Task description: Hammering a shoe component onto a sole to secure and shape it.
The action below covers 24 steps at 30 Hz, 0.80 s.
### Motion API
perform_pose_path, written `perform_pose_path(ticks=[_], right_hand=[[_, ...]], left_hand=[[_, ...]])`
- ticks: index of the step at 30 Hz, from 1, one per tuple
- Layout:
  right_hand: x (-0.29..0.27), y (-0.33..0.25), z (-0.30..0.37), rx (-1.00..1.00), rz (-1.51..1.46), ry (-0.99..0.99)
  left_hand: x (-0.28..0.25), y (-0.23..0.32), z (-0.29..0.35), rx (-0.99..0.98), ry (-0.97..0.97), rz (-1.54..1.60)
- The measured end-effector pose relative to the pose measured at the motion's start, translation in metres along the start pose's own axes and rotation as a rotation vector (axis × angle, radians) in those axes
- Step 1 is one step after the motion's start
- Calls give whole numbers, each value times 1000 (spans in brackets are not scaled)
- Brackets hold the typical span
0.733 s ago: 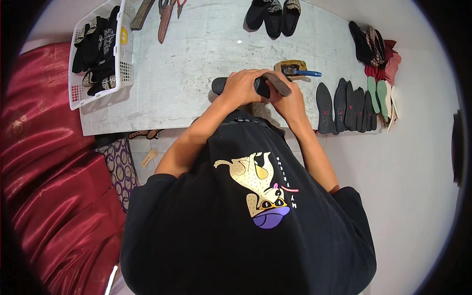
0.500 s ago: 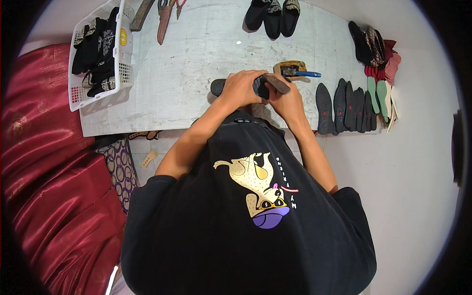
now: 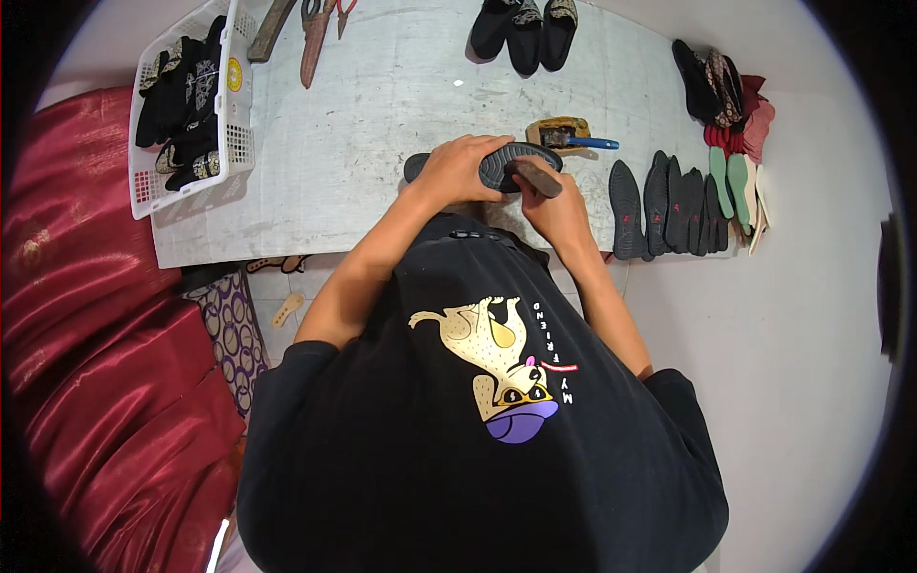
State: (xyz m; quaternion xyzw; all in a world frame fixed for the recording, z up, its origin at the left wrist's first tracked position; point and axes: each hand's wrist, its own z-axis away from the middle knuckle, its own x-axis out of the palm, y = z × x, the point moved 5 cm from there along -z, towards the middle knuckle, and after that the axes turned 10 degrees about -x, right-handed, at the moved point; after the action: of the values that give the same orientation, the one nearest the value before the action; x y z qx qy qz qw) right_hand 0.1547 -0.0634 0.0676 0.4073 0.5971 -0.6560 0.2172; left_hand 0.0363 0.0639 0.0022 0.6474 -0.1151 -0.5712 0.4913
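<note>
A black shoe [image 3: 499, 172] lies sole up over the table's near edge, its ridged tread showing on both sides of my left hand [image 3: 457, 168]. That hand is closed over the shoe's middle. My right hand [image 3: 557, 205] is closed on a brown bar-shaped tool [image 3: 539, 178], whose flat end lies over the front of the sole; its exact kind is not clear. Just beyond the shoe's toe is a yellowish tub [image 3: 546, 127] with a blue-handled brush [image 3: 594, 143] resting across it.
Several black soles [image 3: 626, 210] lie in a row at the right, beside green insoles [image 3: 737, 189]. Black shoes [image 3: 524, 38] stand at the far edge. A white basket [image 3: 236, 134] of shoes is at the left, near pincers [image 3: 313, 48] and a brown tool [image 3: 272, 31].
My right hand has drawn back toward me and slightly lower, baring more of the shoe's ridged front sole. My left hand still holds the shoe.
</note>
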Motion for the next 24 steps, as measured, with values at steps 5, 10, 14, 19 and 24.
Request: perform_pose_path(ticks=[5,10,14,19,24], right_hand=[[0,-17,7,3,122,-73],[6,-10,8,90,-127,-18],[3,-21,11,112,28,-131],[-14,-34,20,108,-46,-73],[0,-18,26,164,-247,33]], left_hand=[[-1,1,3,-28,-1,14],[1,3,0,-3,4,38],[0,6,1,-29,38,-21],[-2,15,0,-27,40,-84],[0,14,-6,-10,55,-39]])
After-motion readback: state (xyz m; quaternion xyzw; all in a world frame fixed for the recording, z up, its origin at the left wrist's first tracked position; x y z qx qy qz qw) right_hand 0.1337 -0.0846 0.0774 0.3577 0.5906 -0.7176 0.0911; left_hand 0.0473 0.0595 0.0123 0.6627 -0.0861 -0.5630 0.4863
